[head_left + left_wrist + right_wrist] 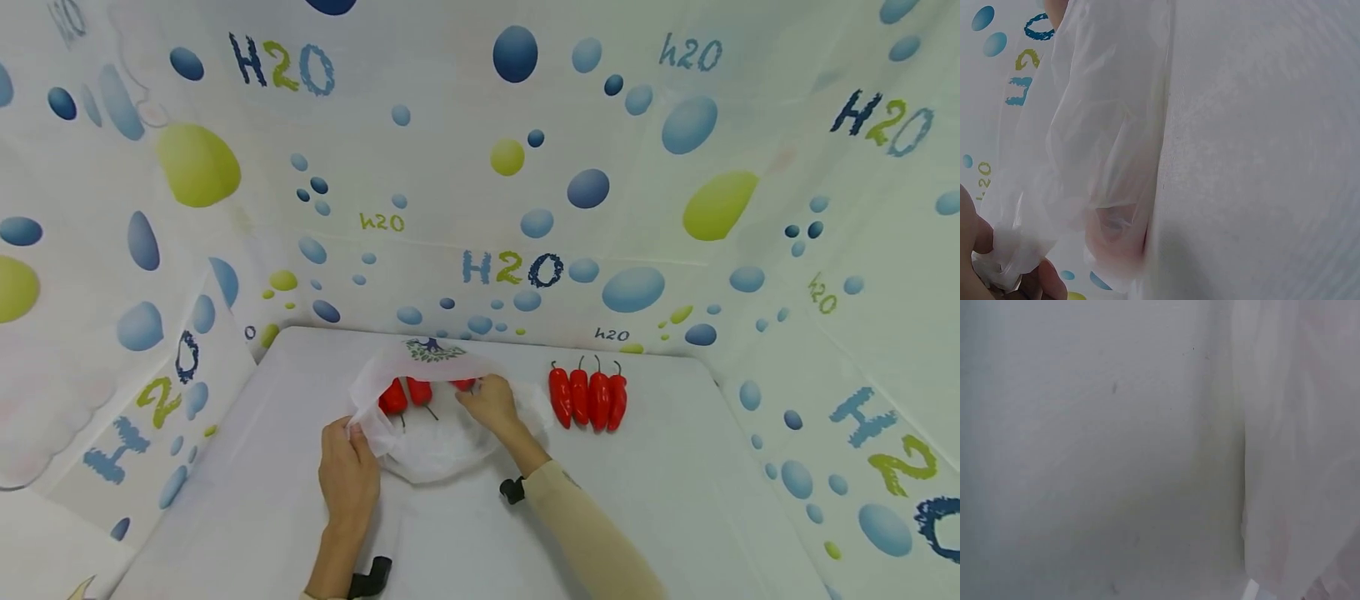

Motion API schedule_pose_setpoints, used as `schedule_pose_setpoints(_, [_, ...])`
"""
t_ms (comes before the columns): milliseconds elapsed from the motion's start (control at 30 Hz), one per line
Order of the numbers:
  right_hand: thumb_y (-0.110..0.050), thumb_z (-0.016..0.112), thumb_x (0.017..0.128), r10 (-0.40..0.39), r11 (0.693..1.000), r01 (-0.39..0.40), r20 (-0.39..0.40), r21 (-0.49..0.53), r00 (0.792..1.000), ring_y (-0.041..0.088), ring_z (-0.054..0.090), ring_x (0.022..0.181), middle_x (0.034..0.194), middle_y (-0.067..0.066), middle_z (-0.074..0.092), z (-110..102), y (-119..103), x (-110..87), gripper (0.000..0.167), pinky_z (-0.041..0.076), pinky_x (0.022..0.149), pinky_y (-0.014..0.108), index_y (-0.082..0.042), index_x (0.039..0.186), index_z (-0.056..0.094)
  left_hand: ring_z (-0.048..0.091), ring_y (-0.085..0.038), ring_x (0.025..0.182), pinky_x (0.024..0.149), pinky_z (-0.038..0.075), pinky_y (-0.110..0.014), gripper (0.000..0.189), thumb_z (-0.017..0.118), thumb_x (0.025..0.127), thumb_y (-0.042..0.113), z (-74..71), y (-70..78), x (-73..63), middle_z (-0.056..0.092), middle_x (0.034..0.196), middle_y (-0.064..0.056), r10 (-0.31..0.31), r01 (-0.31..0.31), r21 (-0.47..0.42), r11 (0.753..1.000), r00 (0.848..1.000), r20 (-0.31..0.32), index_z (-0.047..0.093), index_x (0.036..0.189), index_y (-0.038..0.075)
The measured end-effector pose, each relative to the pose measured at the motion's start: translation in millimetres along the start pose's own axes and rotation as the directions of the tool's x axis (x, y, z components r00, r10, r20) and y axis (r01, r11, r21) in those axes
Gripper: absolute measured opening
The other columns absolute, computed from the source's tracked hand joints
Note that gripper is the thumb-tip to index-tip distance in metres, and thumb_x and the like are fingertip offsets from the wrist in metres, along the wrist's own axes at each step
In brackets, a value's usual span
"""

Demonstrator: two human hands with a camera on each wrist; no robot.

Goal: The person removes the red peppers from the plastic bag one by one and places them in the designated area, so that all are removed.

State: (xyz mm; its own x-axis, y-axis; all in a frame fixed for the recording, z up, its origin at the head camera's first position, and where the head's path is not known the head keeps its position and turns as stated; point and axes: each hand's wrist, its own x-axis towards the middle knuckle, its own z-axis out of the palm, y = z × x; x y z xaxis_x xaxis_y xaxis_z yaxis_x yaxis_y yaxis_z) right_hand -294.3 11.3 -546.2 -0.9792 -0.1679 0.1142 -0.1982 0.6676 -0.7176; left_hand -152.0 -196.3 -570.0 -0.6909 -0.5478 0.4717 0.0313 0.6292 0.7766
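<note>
A thin white plastic bag with a printed tree lies with its mouth facing me. My left hand pinches the left edge of that mouth; the left wrist view shows bunched plastic between thumb and fingers. Inside the bag lie two red peppers, one at the left and another beside it, stems toward me. My right hand reaches into the mouth from the right, its curled fingers at a third red pepper, partly hidden by the bag's upper flap. In the right wrist view this hand is out of sight.
Several long red peppers lie in a row on the white table, right of the bag, with stems pointing away. Behind and at both sides stands a white curtain printed with blue and green spots.
</note>
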Motion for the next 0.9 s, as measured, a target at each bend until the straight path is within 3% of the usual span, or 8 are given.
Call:
schedule_pose_setpoints(100, [-0.025,0.079,0.091,0.023,1.0,-0.023,0.004,-0.004,1.0,0.012,0.035,0.052,0.057,-0.004,0.034,3,-2,3.3,0.044,0.029,0.048,0.028,-0.011,0.063,0.047,0.061,-0.048,0.092,0.077,0.048,-0.057,0.024,0.047,0.11,0.013,-0.3,0.8,0.1,0.057,0.113,-0.024,0.003,-0.003,-0.005,1.0,1.0,-0.001,0.056,0.123,-0.005])
schedule_pose_setpoints(200, [-0.026,0.078,0.09,0.055,0.998,-0.055,-0.006,-0.01,0.998,0.012,0.039,0.051,0.056,-0.006,0.039,6,-3,4.5,0.041,0.032,0.047,0.027,-0.013,0.062,0.051,0.061,-0.048,0.092,0.078,0.048,-0.058,0.024,0.047,0.11,0.013,-0.8,2.0,0.2,0.058,0.113,-0.024,0.006,-0.006,-0.007,1.0,1.0,-0.001,0.056,0.123,-0.005])
schedule_pose_setpoints(367, [-0.033,0.078,0.092,0.064,0.997,-0.065,-0.032,-0.037,0.997,0.02,0.057,0.071,0.076,0.001,0.065,12,0,7.6,0.024,0.049,0.064,0.034,-0.01,0.086,0.071,0.061,-0.049,0.092,0.076,0.048,-0.059,0.024,0.048,0.11,0.013,-2.0,2.8,0.5,0.058,0.112,-0.024,0.013,-0.013,-0.003,1.0,1.0,-0.013,0.056,0.122,-0.006])
schedule_pose_setpoints(567, [-0.046,0.074,0.095,0.078,0.995,-0.082,-0.072,-0.056,0.994,0.032,0.068,0.097,0.109,0.017,0.075,18,2,12.9,0.045,0.055,0.088,0.049,-0.004,0.113,0.075,0.062,-0.049,0.092,0.076,0.048,-0.06,0.024,0.048,0.109,0.012,-2.9,2.6,1.2,0.058,0.111,-0.024,0.025,-0.025,-0.006,1.0,0.999,-0.024,0.056,0.122,-0.007])
schedule_pose_setpoints(700, [-0.046,0.074,0.095,0.125,0.989,-0.13,-0.073,-0.071,0.989,0.031,0.068,0.092,0.102,0.021,0.075,20,4,13.0,0.048,0.055,0.086,0.048,0.002,0.104,0.077,0.062,-0.048,0.091,0.076,0.048,-0.059,0.024,0.048,0.109,0.013,-2.9,0.9,0.9,0.058,0.112,-0.023,0.016,-0.016,0.002,1.0,1.0,-0.015,0.056,0.122,-0.006])
schedule_pose_setpoints(900, [-0.044,0.076,0.094,0.137,0.989,-0.142,-0.084,-0.048,0.987,0.024,0.062,0.079,0.082,0.009,0.073,20,4,12.4,0.04,0.054,0.08,0.044,-0.005,0.083,0.076,0.062,-0.049,0.09,0.075,0.049,-0.059,0.024,0.048,0.109,0.013,-3.0,0.4,1.1,0.059,0.112,-0.024,0.033,-0.033,-0.001,0.999,0.999,-0.025,0.057,0.122,-0.006])
